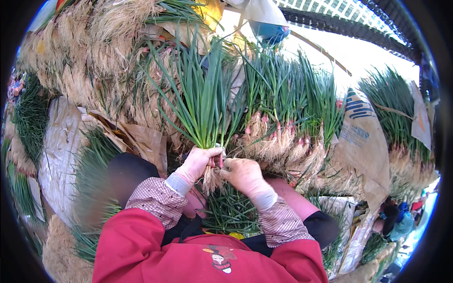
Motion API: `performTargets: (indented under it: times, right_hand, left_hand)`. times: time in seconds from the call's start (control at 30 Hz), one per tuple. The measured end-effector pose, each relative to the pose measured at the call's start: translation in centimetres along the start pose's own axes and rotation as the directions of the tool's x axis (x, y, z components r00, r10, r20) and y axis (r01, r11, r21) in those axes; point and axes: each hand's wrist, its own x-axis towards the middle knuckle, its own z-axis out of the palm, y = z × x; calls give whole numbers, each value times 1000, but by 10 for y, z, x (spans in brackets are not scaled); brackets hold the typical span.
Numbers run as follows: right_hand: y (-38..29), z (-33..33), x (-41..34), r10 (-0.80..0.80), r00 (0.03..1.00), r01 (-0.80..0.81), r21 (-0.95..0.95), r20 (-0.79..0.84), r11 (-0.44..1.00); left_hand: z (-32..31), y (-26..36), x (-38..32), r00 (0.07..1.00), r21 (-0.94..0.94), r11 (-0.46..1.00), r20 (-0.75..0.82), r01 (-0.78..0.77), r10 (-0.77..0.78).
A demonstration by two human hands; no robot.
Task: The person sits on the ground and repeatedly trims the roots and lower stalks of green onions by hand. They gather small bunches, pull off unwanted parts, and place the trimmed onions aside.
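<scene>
My left hand (200, 161), in a pale glove, is closed around the lower stems of a bunch of green garlic plants (205, 113). Their long leaves fan upward, and pinkish bulb ends with pale roots (212, 179) hang below the fist. My right hand (244, 175), gloved too, is just right of the roots with bent fingers close to the pink stem ends. Whether its fingertips pinch a stem cannot be told. More plants with reddish bulbs and roots (279, 139) lie in a row beyond my right hand.
A large heap of plants, roots outward (106, 67), rises at the upper left. Cut greens (231, 212) lie between my knees. A white woven sack (60, 155) is at the left, a printed tan sack (361, 141) at the right. More bundles (393, 106) stand at the far right.
</scene>
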Motion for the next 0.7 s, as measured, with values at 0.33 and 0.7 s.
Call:
performTargets:
  times: [0.33,0.7]
  right_hand:
    - [3,30,44,337,940,73,930,57,-360]
    - [28,-15,24,206,920,-358,498,334,790]
  left_hand:
    - [-9,0,-12,999,-174,983,17,53,-51]
    - [-28,27,-11,999,-160,987,23,-30,34]
